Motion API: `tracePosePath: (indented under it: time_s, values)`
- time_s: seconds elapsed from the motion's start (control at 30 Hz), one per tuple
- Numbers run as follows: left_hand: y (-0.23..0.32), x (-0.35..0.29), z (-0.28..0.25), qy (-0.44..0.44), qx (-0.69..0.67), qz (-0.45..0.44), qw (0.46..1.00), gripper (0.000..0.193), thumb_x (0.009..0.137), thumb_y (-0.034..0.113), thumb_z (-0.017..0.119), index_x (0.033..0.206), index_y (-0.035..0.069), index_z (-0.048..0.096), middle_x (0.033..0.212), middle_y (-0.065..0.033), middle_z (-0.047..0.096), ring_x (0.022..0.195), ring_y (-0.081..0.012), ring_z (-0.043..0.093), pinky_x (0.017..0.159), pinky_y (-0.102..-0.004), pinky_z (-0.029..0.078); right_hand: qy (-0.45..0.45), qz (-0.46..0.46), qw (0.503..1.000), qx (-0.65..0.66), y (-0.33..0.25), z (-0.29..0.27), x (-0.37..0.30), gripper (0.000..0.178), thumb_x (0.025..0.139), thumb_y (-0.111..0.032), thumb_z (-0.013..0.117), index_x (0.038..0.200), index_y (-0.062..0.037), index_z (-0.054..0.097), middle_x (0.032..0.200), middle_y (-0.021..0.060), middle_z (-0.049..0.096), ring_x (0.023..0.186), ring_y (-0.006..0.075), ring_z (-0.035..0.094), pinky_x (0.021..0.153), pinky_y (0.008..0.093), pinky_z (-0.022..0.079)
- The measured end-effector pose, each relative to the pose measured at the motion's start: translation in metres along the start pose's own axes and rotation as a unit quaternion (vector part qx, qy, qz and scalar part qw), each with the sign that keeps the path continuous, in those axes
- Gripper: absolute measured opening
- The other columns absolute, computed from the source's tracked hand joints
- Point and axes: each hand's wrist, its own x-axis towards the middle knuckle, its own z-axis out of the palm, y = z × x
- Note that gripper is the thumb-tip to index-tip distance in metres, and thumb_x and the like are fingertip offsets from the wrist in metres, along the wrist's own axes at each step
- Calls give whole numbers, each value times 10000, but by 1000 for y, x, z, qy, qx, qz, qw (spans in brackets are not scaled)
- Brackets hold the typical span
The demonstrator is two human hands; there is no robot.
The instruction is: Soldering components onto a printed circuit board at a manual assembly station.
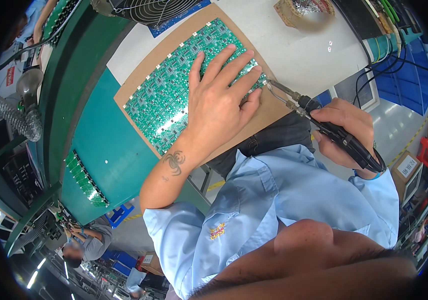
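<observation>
A green circuit board panel (156,97), dense with small parts, lies on a brown cardboard sheet (269,112). Spread flat across its right half is my left hand (219,95), fingers apart and pressing on the surface; it hides part of the board. My right hand (346,127) is closed around the black handle of a soldering iron (331,125) with a second thin metal tube beside its tip. The tip is at the board's right edge, close to my left fingertips; whether it touches is too small to tell.
A fan with a wire guard (156,10) stands beyond the board. At the back right is a cardboard box with silvery scraps (301,11). A strip of green boards (85,179) lies on the green bench at left. Black cables (374,75) hang at right. Another person (91,240) works at lower left.
</observation>
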Motion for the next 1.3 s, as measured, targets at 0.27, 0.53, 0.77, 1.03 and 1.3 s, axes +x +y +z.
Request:
tracePosePath:
  time_s: [0.27, 0.53, 0.77, 1.03, 1.3]
  values:
    - [0, 0, -1, -2, 3, -3, 1000, 319, 837, 182, 815, 1152, 135, 799, 1434, -17, 683, 1425, -295, 563, 1245, -607, 321, -10, 19, 1000, -7, -4, -4, 0, 446, 683, 73, 775, 1126, 23, 775, 890, 104, 722, 670, 216, 605, 610, 290, 492]
    - [1, 1, -2, -5, 1, -4, 1000, 318, 842, 191, 815, 1155, 137, 800, 1430, -14, 688, 1424, -295, 566, 1247, -606, 318, 8, 38, 999, -22, -6, -18, -1, 460, 701, 13, 789, 1161, 19, 775, 908, 114, 737, 687, 217, 628, 638, 302, 511]
    - [0, 2, 0, -8, -5, -1, 1000, 320, 847, 195, 811, 1161, 137, 800, 1438, -12, 685, 1436, -295, 557, 1253, -606, 312, 229, 29, 970, -74, 46, -10, 20, 502, 870, -65, 811, 1355, -4, 694, 1173, 158, 740, 909, 228, 692, 819, 322, 575]
    - [-1, -3, -4, -19, 0, 0, 1000, 324, 859, 199, 808, 1177, 136, 799, 1455, -24, 678, 1463, -308, 538, 1266, -616, 296, 215, 26, 976, -21, 26, -10, -1, 447, 888, -60, 786, 1319, 14, 694, 1119, 159, 738, 856, 228, 672, 834, 325, 571]
    - [2, -2, -24, -33, -27, -6, 999, 328, 874, 195, 799, 1195, 128, 799, 1478, -41, 674, 1494, -321, 519, 1272, -630, 295, 68, -38, 993, 88, 7, 3, -21, 332, 859, -58, 720, 1179, 26, 749, 943, 158, 702, 747, 237, 622, 712, 329, 521]
